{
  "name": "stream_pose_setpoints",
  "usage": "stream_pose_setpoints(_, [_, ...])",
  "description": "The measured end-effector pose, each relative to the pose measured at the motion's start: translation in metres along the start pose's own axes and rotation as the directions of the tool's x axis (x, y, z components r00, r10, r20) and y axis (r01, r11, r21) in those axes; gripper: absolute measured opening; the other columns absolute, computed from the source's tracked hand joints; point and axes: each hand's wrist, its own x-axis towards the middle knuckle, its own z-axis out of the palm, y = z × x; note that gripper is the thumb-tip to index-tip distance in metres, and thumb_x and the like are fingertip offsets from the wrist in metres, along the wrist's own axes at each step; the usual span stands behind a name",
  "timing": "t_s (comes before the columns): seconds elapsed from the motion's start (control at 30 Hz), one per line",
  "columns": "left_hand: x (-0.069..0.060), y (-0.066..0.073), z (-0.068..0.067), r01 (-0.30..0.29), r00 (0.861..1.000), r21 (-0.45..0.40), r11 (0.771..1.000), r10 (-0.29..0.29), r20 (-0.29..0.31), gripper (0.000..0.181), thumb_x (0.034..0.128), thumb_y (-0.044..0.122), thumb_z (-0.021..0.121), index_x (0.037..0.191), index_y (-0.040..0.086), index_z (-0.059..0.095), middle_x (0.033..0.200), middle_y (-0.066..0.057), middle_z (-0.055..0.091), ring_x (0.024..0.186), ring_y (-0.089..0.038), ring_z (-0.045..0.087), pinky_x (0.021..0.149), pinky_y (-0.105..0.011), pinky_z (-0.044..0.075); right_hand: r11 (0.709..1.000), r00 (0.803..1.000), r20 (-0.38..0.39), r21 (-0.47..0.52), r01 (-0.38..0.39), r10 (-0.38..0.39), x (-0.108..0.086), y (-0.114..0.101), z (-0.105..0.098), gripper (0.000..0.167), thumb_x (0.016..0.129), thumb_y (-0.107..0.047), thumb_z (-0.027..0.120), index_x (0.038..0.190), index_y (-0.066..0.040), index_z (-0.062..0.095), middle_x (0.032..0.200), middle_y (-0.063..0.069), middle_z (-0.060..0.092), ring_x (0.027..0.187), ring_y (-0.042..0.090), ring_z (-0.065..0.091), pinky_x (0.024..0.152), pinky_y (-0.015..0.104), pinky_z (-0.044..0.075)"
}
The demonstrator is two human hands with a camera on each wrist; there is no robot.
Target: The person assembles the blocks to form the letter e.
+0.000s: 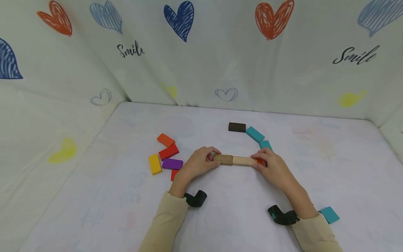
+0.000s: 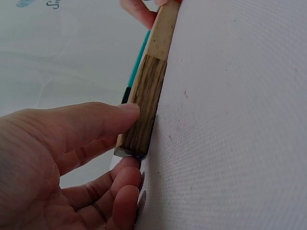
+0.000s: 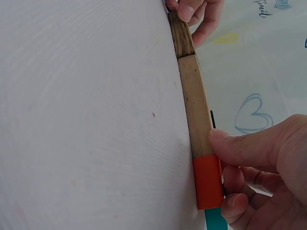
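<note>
Two wooden blocks lie end to end in a line on the white tabletop: a dark-grained wooden block (image 1: 223,159) and a pale wooden block (image 1: 241,161). My left hand (image 1: 201,161) pinches the dark-grained block near its left end, thumb along one long edge in the left wrist view. My right hand (image 1: 273,168) holds the right end of the pale block between thumb and fingers. An orange block (image 3: 208,182) abuts that same end, partly covered by the right fingers in the head view. Beyond it, a teal block (image 3: 216,219) shows.
Behind the right hand, teal blocks (image 1: 255,133) and a black block (image 1: 237,127) form a curve. Left of the left hand lie orange, red (image 1: 169,152), yellow (image 1: 155,164) and purple (image 1: 172,164) blocks. Another teal block (image 1: 329,215) lies by the right sleeve.
</note>
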Motion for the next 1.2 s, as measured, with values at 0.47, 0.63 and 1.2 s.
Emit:
stream_pose_setpoints(0.47, [0.0, -0.008, -0.008, 0.018, 1.0, -0.083, 0.996, -0.016, 0.023, 0.037, 0.0846, 0.019, 0.067, 0.12, 0.012, 0.058, 0.087, -0.003, 0.057, 0.073, -0.014, 0.05, 0.064, -0.022, 0.043, 1.0, 1.0, 0.007, -0.008, -0.019, 0.019, 0.0, 0.002, 0.001, 0.028, 0.082, -0.006, 0.068, 0.108, 0.001, 0.066, 0.107, 0.015, 0.057, 0.094, 0.03, 0.055, 0.08, 0.043, 0.047])
stream_pose_setpoints(0.63, [-0.001, -0.014, -0.017, 0.051, 0.998, -0.126, 0.991, -0.056, -0.037, 0.035, 0.0871, 0.021, 0.064, 0.121, 0.015, 0.057, 0.091, -0.003, 0.059, 0.08, -0.015, 0.053, 0.069, -0.024, 0.046, 1.0, 0.999, 0.01, -0.002, -0.031, 0.031, 0.001, 0.002, 0.001, 0.027, 0.082, -0.005, 0.068, 0.108, 0.001, 0.066, 0.108, 0.015, 0.057, 0.09, 0.026, 0.053, 0.074, 0.036, 0.045])
stream_pose_setpoints(1.2, [-0.022, -0.04, -0.066, 0.14, 0.947, -0.091, 0.986, -0.16, -0.279, 0.029, 0.0897, 0.012, 0.055, 0.119, 0.007, 0.057, 0.105, -0.011, 0.061, 0.096, -0.023, 0.055, 0.087, -0.038, 0.047, 1.0, 1.0, -0.001, -0.003, -0.028, 0.028, -0.001, 0.002, 0.002, 0.027, 0.081, -0.004, 0.068, 0.108, 0.001, 0.066, 0.108, 0.015, 0.057, 0.092, 0.027, 0.054, 0.077, 0.04, 0.046])
